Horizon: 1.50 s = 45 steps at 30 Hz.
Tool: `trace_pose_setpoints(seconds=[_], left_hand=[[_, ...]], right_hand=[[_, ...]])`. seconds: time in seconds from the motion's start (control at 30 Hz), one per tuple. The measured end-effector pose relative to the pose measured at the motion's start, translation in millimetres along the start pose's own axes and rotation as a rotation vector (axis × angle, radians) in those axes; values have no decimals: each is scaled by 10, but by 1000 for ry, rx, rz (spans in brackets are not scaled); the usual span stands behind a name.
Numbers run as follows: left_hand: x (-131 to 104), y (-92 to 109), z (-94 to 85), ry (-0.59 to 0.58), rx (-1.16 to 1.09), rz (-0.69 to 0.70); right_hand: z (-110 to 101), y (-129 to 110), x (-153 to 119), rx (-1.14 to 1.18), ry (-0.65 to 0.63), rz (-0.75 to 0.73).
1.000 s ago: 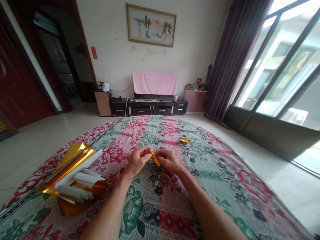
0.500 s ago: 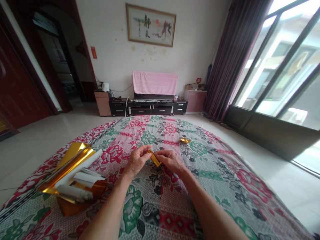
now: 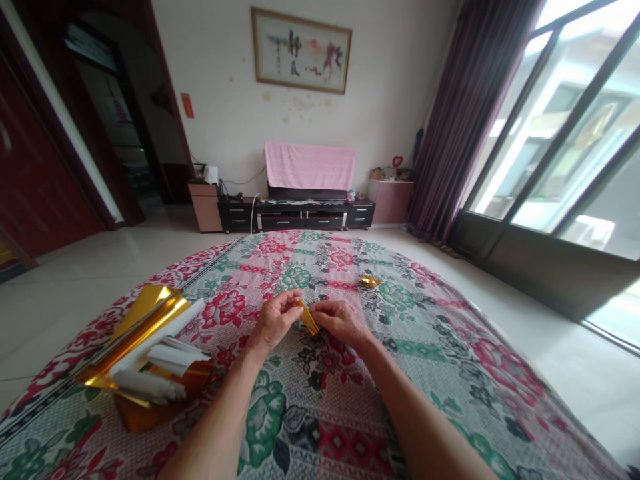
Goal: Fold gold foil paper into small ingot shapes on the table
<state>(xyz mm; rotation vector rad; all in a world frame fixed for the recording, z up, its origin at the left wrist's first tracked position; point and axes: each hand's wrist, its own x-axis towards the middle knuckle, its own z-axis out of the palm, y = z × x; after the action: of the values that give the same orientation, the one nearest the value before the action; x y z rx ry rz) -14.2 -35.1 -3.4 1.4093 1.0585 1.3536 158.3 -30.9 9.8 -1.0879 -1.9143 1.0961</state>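
A small folded strip of gold paper [image 3: 309, 319] is held over the middle of the flowered cloth. My left hand [image 3: 276, 321] pinches its upper left end between thumb and fingers. On the other side, my right hand [image 3: 341, 321] is closed at the strip's right edge, thumb and fingertips pressed together. A folded gold piece [image 3: 370, 281] lies on the cloth beyond my right hand. To the left rest gold foil sheets [image 3: 145, 333] and several white-backed rolls [image 3: 150, 385].
The flowered tablecloth [image 3: 430, 400] covers a rounded table. Beyond it stand a low black cabinet [image 3: 300, 220] and a screen under a pink towel [image 3: 310, 165]. A purple curtain [image 3: 450, 113] hangs by the windows at right.
The gold strip has turned slightly and looks narrower, with its folded layers showing at the lower end. My right fingers have shifted a little to the left along it.
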Motion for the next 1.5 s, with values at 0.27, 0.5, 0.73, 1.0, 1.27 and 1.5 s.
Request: trace_pose_setpoints(seconds=[0.27, 0.5, 0.73, 1.0, 1.27, 1.5], left_hand=[[3, 14, 7, 11, 17, 7], [8, -2, -1, 12, 24, 15], [9, -12, -1, 18, 41, 29], [10, -23, -2, 18, 51, 32], [5, -6, 5, 16, 46, 13], [-2, 2, 5, 24, 42, 14]], right_hand=[[-1, 30, 8, -17, -9, -17], [-34, -37, -15, -47, -10, -28], [-35, -84, -37, -13, -40, -20], [9, -17, -7, 19, -25, 5], [0, -16, -10, 18, -44, -11], [3, -56, -19, 10, -16, 14]])
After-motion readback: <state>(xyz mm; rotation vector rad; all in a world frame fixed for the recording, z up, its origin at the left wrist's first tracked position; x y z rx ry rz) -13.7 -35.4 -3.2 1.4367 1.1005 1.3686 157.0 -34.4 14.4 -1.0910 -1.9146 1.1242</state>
